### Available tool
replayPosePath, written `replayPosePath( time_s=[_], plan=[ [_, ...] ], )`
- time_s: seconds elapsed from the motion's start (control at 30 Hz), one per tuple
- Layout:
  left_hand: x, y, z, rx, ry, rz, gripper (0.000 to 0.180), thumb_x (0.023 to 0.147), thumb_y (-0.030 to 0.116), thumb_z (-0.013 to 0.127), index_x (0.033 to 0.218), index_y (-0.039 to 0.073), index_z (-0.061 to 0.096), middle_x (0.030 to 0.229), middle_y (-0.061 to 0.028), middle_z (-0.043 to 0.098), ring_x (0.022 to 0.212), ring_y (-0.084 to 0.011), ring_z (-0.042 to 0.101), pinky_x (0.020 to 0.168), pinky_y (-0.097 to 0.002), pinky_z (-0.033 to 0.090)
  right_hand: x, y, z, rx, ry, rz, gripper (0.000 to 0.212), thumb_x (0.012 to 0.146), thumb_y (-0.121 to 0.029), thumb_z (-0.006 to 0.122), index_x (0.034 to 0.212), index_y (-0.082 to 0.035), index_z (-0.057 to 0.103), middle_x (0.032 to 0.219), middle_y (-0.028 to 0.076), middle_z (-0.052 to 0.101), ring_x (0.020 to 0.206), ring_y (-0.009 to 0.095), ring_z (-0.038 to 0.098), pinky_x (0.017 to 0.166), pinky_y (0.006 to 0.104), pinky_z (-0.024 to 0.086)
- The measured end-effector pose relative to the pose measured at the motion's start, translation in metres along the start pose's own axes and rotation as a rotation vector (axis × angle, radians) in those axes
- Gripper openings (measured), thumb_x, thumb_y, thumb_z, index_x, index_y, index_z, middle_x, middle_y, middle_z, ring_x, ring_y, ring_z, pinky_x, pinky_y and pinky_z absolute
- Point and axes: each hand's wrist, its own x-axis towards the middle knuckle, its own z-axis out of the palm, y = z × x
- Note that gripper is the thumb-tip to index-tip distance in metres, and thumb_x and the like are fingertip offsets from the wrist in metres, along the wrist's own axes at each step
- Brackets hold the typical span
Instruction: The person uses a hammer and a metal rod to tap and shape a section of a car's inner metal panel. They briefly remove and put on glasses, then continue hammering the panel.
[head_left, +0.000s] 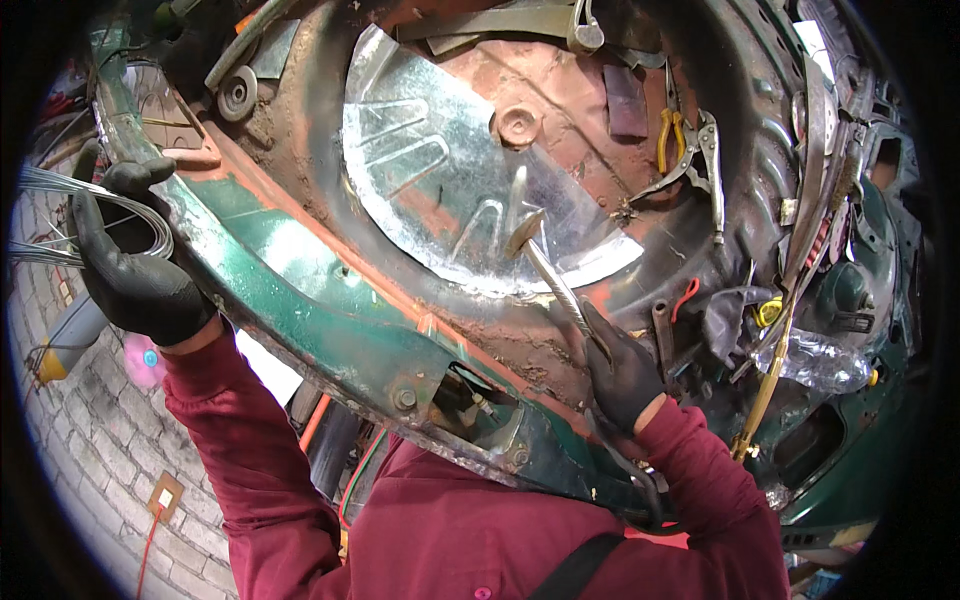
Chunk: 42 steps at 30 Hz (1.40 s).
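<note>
The hammer is in the grip of the right hand, which is clenched around the lower end of its shiny metal shaft; the small dull head rests against the lower edge of the galvanised sheet-metal patch. That patch is one bright, rounded panel with pressed ribs, lying inside the rusty, red-brown wheel well of a green car body. Open sheet spreads above and to the left of the hammer head, while just below it the patch's curved rim meets crusted, rusted steel.

Left of the patch, the green painted frame rail runs diagonally, chipped and scratched. At its upper end the left hand, in a black glove like the right, is closed on a bundle of thin grey wires that loops beside the rail.

Right of the patch lie one pair of locking pliers and one pair of yellow-handled pliers, just beside each other. Both sleeves are dark red. Beyond the rail, far left, is a floor of grey paving bricks.
</note>
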Motion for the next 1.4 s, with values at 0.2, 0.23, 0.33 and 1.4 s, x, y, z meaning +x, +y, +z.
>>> replayPosePath(
  time_s=[0.2,0.23,0.33,1.4],
  plan=[
    [0.0,0.001,-0.004,0.094,-0.016,-0.017,0.056,0.118,0.031,0.023,0.143,-0.009,0.053,0.1,-0.0127,0.076,0.086,-0.0144,0.066,0.077,-0.0245,0.049,-0.003,0.027,0.003,-0.305,0.023,-0.149,0.053,0.103,-0.021,0.062,0.155,-0.032,0.058,0.115,0.023,0.07,0.087,0.043,0.073,0.075,0.0517,0.06],
    [-0.001,0.001,-0.004,0.097,-0.015,-0.005,0.056,0.118,0.032,0.024,0.143,-0.008,0.053,0.1,-0.0126,0.076,0.085,-0.0142,0.066,0.077,-0.0241,0.048,-0.003,0.03,0.001,-0.339,-0.015,-0.153,0.055,0.101,-0.022,0.063,0.155,-0.032,0.058,0.113,0.022,0.07,0.086,0.042,0.074,0.074,0.0519,0.06],
    [-0.003,0.001,0.002,0.107,0.006,0.065,0.056,0.117,0.033,0.026,0.144,-0.008,0.053,0.1,-0.0126,0.077,0.084,-0.0138,0.065,0.074,-0.0228,0.047,0.002,0.034,-0.006,-0.433,-0.104,-0.186,0.059,0.099,-0.023,0.064,0.156,-0.034,0.055,0.11,0.019,0.07,0.084,0.041,0.074,0.071,0.052,0.06],
    [0.004,-0.015,-0.025,0.139,-0.008,0.076,0.043,0.115,0.026,0.044,0.13,-0.009,0.065,0.115,-0.0182,0.076,0.103,-0.0242,0.074,0.092,-0.0344,0.06,0.177,0.042,-0.041,-0.616,-0.479,-0.402,0.058,0.106,-0.063,0.052,0.105,-0.011,0.078,0.09,0.022,0.075,0.084,0.044,0.072,0.075,0.0552,0.055]
  ],
)
